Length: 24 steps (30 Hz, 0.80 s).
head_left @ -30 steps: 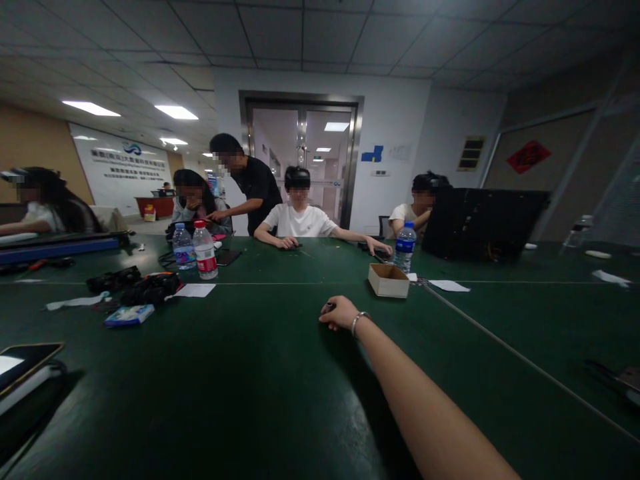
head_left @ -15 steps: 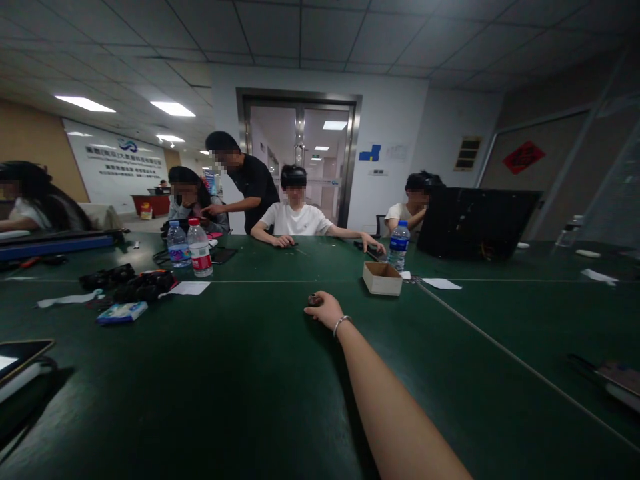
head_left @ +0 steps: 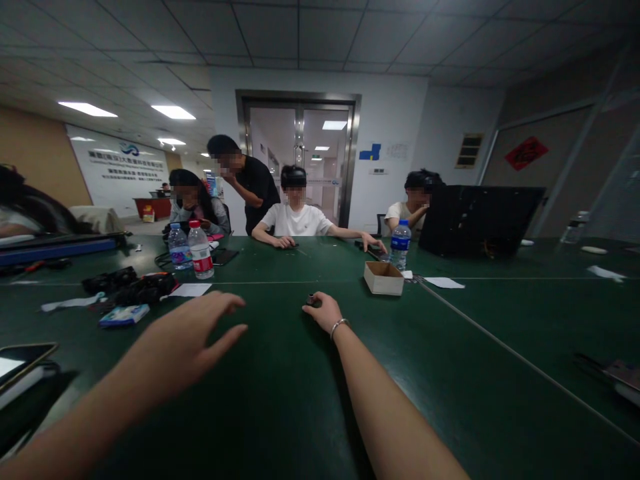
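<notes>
My right hand [head_left: 324, 312], with a silver bracelet [head_left: 339, 327] at the wrist, rests at the middle of the green table [head_left: 280, 400]. Its fingers are closed around a small dark object [head_left: 311, 300] with a reddish-brown tint; the hand hides part of it and its kind is unclear. To the left, my left hand [head_left: 193, 333] hangs over the table, thumb and fingers apart, with nothing in it. A gap separates it from the dark object. Beyond my right hand, to its right, stands an open cardboard box [head_left: 383, 280].
A blue-capped water bottle [head_left: 400, 245] stands behind the box, a monitor [head_left: 480, 220] right of it. At left are two bottles, a red-capped one [head_left: 201, 252] nearer, black gear [head_left: 145, 287], a blue-white packet [head_left: 124, 315] and a phone [head_left: 23, 363]. Several people sit or stand across the table.
My left hand has come into view from the lower left, reaching over the table. My right hand stays almost in place on the small dark object. The standing person has drawn an arm back.
</notes>
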Each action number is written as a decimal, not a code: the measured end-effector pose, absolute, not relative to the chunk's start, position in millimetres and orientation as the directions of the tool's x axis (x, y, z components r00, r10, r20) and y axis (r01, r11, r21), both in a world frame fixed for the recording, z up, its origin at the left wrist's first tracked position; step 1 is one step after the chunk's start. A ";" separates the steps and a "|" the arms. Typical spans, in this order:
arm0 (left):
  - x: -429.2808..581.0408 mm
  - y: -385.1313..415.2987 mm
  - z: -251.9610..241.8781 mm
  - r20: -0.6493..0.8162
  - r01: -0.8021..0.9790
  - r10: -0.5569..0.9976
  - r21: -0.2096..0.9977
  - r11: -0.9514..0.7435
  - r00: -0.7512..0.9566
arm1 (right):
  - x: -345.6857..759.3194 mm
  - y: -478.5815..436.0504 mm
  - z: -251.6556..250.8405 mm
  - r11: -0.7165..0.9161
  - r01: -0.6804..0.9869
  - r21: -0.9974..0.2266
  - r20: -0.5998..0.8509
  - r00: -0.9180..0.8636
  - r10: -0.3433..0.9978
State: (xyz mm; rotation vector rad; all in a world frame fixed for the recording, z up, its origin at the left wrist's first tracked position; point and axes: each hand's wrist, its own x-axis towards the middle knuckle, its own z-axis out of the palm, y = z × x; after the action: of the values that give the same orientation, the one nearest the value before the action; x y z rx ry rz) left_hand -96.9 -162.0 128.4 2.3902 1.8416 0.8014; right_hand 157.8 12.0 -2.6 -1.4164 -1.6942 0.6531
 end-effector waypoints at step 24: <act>11.7 6.2 -2.2 0.447 0.386 0.887 0.803 -0.455 0.117 | 154.9 19.7 1.7 0.242 0.495 -0.835 0.232 -0.081 0.969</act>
State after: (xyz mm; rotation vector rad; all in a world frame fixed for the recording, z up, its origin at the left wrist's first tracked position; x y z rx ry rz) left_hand 11.7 6.2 -2.2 1.9012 1.2302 1.3164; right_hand 154.9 19.7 1.7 -1.3677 -1.7024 0.7357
